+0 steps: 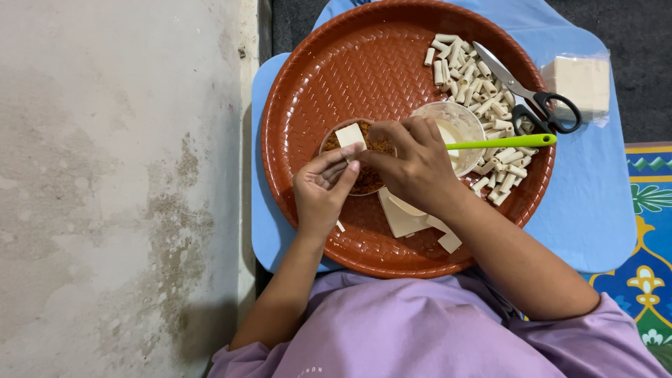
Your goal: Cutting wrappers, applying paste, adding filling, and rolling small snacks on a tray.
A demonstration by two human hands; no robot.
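Seen from above, a person in a lilac top (pixel 434 329) works over a round reddish-brown tray (pixel 329 77) with a woven pattern, which rests on a light blue mat (pixel 588 203). Both hands meet near the middle of the tray, above a small clear bowl of brown crumbly filling (pixel 367 178). The left hand (pixel 323 190) and the right hand (pixel 413 164) together pinch a small pale square wrapper (pixel 350 134), the fingertips of each closed narrowly on its near edge, the square lying just over the filling.

Just right of the hands stands a second small clear bowl (pixel 462 119) with a whitish liquid, partly hidden by the right hand; a lime-green handle (pixel 500 142) sticks out of it toward the right rim of the tray. On the far right part of the tray lies a heap of small pale rolled tubes (pixel 469 70). A pair of scissors with black handles (pixel 539 98) lies across the tray's right rim, blades pointing in over the tubes. Beyond the scissors, on the mat, sits a stack of pale sheets in clear plastic (pixel 577 80). On the near side of the tray, under the right wrist, lie more cut pale wrapper pieces (pixel 406 220). To the left runs a stained bare concrete floor (pixel 105 175); at far right, a patterned blue and yellow rug (pixel 647 238).
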